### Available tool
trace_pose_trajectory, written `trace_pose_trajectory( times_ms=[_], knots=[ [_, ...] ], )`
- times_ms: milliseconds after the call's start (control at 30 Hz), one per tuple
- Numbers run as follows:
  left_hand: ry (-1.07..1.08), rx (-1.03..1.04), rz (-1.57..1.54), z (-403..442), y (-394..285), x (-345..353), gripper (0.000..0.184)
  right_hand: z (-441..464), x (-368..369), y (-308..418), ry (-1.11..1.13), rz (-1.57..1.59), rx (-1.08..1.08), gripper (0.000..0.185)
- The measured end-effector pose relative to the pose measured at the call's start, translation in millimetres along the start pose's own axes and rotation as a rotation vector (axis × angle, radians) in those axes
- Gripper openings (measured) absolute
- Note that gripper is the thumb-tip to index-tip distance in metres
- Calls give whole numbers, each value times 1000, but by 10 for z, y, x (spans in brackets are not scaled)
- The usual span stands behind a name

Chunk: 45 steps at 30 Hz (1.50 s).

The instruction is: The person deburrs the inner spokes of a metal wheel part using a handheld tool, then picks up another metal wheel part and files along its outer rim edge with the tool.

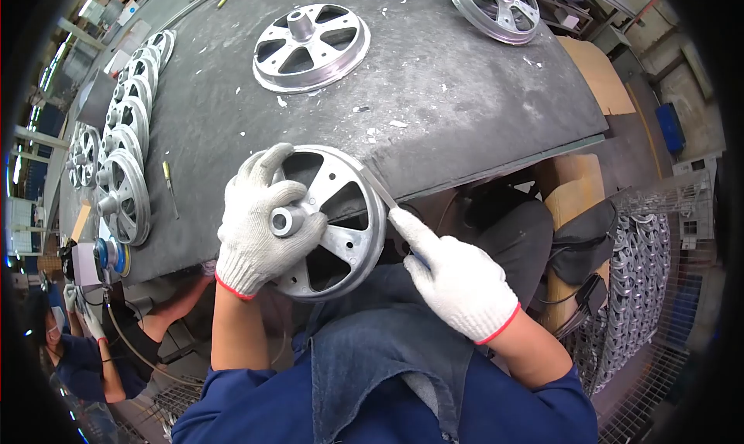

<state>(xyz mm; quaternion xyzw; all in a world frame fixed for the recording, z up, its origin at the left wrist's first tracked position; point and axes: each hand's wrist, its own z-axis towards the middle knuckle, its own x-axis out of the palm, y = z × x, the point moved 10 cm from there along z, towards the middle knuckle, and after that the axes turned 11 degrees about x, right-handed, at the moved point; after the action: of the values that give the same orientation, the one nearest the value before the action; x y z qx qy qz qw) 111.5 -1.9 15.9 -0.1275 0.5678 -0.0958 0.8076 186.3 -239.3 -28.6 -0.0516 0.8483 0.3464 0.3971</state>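
My left hand (267,219), in a white knit glove with a red cuff, grips a silver cast metal wheel (341,182) with its fingers around the hub. The wheel is tilted at the table's near edge, its lower part over my lap. In my right hand (457,277), also gloved, is a narrow flat metal file (380,187). The forefinger is stretched along the file, and its blade lies against the right side of the wheel rim. Most of the handle is hidden in the palm; a bit of blue shows there.
On the dark table (465,95) lie another wheel (310,45), metal flakes and a yellow-handled tool (169,179). A row of wheels (128,188) leans along the left. At right stands a wire cage (635,289) of metal parts. A co-worker (93,359) sits at lower left.
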Motion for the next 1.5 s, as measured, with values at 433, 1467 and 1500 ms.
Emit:
trace_pose_trajectory(
  times_ms=[433,1467,1500],
  knots=[
    [48,21,-28,0,13,-11,35,-182,85,94,-179,-155,-82,72],
    [17,49,-8,-15,-12,-24,32,109,496,-234,580,1123,210,83],
    [18,53,-11,-11,-20,-16,32,132,510,-234,575,1121,202,83]
  ],
)
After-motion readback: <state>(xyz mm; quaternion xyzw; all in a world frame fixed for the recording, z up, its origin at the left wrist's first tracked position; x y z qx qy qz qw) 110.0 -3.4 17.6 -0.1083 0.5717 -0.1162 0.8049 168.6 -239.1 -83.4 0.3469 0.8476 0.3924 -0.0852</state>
